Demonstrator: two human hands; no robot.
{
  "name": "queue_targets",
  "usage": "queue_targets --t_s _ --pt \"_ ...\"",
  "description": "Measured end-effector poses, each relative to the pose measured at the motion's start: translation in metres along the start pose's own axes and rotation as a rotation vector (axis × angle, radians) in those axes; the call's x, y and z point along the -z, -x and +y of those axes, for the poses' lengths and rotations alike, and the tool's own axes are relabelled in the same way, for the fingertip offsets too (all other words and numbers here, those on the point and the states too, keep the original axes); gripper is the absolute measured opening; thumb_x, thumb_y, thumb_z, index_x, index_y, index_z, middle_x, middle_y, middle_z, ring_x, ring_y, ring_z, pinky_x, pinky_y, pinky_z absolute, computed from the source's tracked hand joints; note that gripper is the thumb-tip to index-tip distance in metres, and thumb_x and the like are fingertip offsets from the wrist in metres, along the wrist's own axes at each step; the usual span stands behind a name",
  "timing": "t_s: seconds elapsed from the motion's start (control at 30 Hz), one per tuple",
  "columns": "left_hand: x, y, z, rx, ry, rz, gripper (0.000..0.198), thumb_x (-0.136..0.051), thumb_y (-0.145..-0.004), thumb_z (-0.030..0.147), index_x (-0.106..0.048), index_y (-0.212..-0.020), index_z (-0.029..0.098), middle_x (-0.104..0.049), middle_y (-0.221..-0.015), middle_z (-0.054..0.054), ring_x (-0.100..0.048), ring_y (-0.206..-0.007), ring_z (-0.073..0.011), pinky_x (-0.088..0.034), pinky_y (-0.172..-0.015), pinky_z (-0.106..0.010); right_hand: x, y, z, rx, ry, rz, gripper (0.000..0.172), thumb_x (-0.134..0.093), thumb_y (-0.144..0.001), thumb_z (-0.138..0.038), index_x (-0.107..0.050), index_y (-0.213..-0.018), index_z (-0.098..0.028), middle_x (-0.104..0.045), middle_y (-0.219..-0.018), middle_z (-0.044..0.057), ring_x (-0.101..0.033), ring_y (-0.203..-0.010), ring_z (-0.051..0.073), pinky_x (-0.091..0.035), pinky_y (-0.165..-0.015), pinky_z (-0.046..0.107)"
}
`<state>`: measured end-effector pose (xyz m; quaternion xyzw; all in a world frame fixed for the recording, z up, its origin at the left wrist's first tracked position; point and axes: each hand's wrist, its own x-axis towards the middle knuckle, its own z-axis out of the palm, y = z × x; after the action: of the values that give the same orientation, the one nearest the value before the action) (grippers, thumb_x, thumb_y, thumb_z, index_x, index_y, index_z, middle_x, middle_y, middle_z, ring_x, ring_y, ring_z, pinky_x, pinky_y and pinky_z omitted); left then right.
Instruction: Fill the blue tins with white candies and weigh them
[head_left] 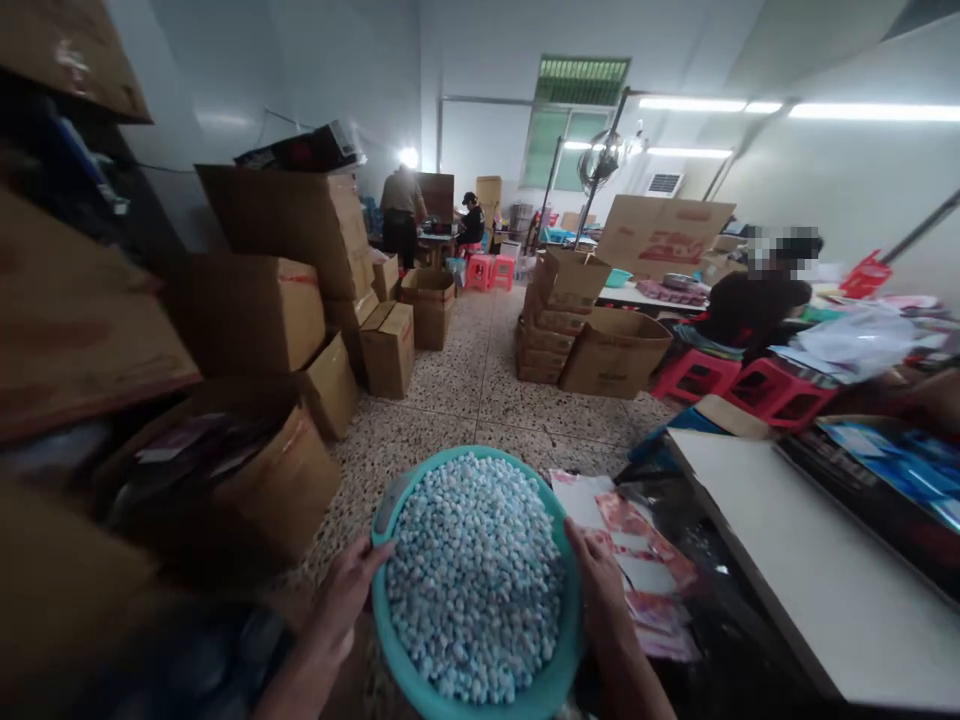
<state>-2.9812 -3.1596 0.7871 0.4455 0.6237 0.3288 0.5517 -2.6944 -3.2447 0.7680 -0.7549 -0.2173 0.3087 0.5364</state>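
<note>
A round turquoise plastic basin point(384, 640) is held up in front of me above the floor. Small pale blue and whitish round pieces point(476, 575) fill it nearly to the rim; their exact kind is too small to make out. On the basin's left rim, my left hand point(351, 585) is closed, the thumb lying over the edge. My right hand point(598, 580) grips the opposite rim, its fingers mostly hidden beneath the side. Printed pinkish sheets or packets point(649, 560) lie just beyond my right hand.
Cardboard boxes point(262, 310) are stacked along the left, with an open carton point(277, 490) nearby. Speckled floor point(480, 370) runs ahead between them and more boxes point(615, 350). A white table point(810, 560) stands at right. A seated person point(757, 300) is beside red stools point(780, 390).
</note>
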Motion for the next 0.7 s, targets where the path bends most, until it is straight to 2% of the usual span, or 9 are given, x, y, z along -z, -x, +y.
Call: queue_targets --t_s 0.13,0.3,0.5,0.6,0.7 --pt "-0.052 -0.135 0.062 0.01 0.013 0.002 0.048 -0.071 -0.05 0.06 -0.053 -0.064 0.017 -0.05 -0.053 0.004 -0.047 -0.053 -0.0137 -0.036 -0.05 -0.023 -0.05 -0.137 -0.044 0.01 -0.02 -0.014 0.057 -0.054 -0.059 -0.074 -0.052 -0.056 -0.018 -0.048 -0.056 -0.001 -0.043 -0.063 0.016 -0.036 -0.058 0.026" --pt "-0.112 -0.299 0.145 0.033 0.067 -0.005 0.044 -0.072 -0.049 0.054 -0.056 -0.069 0.018 -0.059 -0.066 -0.001 -0.057 -0.073 -0.0203 -0.045 -0.062 -0.026 -0.126 -0.32 -0.093 0.013 -0.027 -0.008 0.056 -0.056 -0.058 -0.074 -0.053 -0.058 -0.017 -0.049 -0.058 -0.001 -0.042 -0.063 0.015 -0.036 -0.058 0.025" --pt "-0.159 -0.48 0.254 0.091 -0.001 0.13 0.048 -0.07 -0.044 0.058 -0.042 -0.057 0.021 -0.047 -0.056 0.002 -0.047 -0.058 -0.0161 -0.037 -0.05 -0.025 -0.222 -0.512 -0.173 0.008 -0.039 -0.042 0.056 -0.057 -0.059 -0.073 -0.046 -0.054 -0.019 -0.041 -0.054 -0.003 -0.037 -0.06 0.013 -0.033 -0.055 0.024" --pt "-0.184 -0.582 0.304 0.037 -0.01 0.133 0.049 -0.069 -0.044 0.06 -0.043 -0.058 0.02 -0.045 -0.056 0.004 -0.044 -0.058 -0.0144 -0.036 -0.053 -0.025 -0.273 -0.607 -0.205 -0.014 -0.053 -0.044 0.056 -0.058 -0.057 -0.074 -0.047 -0.055 -0.018 -0.041 -0.055 -0.003 -0.036 -0.061 0.013 -0.034 -0.056 0.024" --pt "-0.214 -0.685 0.356 0.008 -0.015 0.082 0.05 -0.07 -0.043 0.061 -0.049 -0.062 0.019 -0.049 -0.059 0.003 -0.048 -0.063 -0.0162 -0.039 -0.059 -0.026 -0.318 -0.701 -0.239 -0.057 -0.097 -0.047 0.058 -0.058 -0.055 -0.075 -0.046 -0.056 -0.019 -0.043 -0.056 -0.003 -0.039 -0.062 0.014 -0.036 -0.056 0.024"
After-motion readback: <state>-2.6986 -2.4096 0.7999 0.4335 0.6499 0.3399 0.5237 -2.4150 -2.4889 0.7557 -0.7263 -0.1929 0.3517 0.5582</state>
